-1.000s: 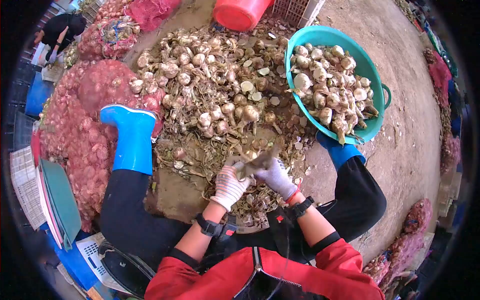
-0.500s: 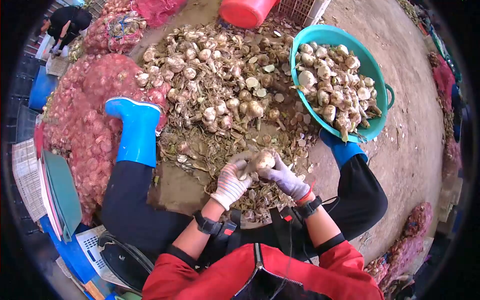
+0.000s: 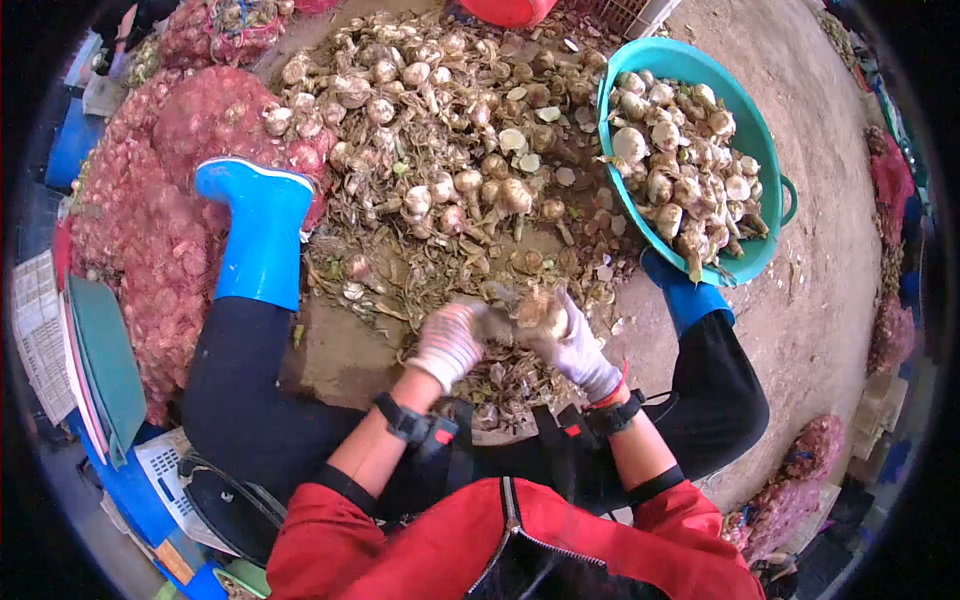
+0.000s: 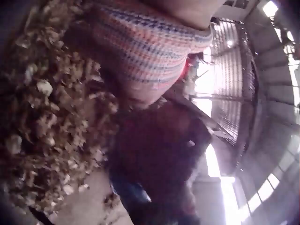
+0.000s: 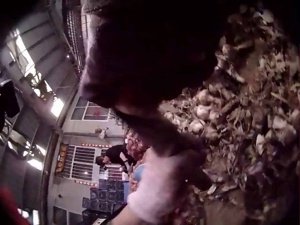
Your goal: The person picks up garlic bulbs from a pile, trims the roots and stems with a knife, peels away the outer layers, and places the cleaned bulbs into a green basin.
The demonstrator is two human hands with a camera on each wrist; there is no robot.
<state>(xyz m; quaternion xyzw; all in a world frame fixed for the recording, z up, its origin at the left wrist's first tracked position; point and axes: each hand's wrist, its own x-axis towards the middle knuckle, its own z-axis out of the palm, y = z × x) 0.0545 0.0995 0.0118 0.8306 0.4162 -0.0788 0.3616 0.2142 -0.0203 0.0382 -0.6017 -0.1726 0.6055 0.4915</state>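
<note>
My right hand [image 3: 584,358] grips a bulb [image 3: 541,314] over the scraps [image 3: 500,392]; my left hand [image 3: 447,345] is just beside it, its fingers blurred — I can't tell whether they grasp anything. Ahead lies the heap [image 3: 430,165], with the loaded green tub [image 3: 735,95] to its right, hiding part of my right boot [image 3: 692,297]. My left boot [image 3: 262,240] stands in front of the red sacks [image 3: 150,300], covering part of them — a crate [image 3: 632,18] sits beyond the heap

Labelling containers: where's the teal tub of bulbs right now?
In the head view, the teal tub is at upper right, to the right of the loose bulb pile, its near edge partly hiding the person's right boot.
</note>
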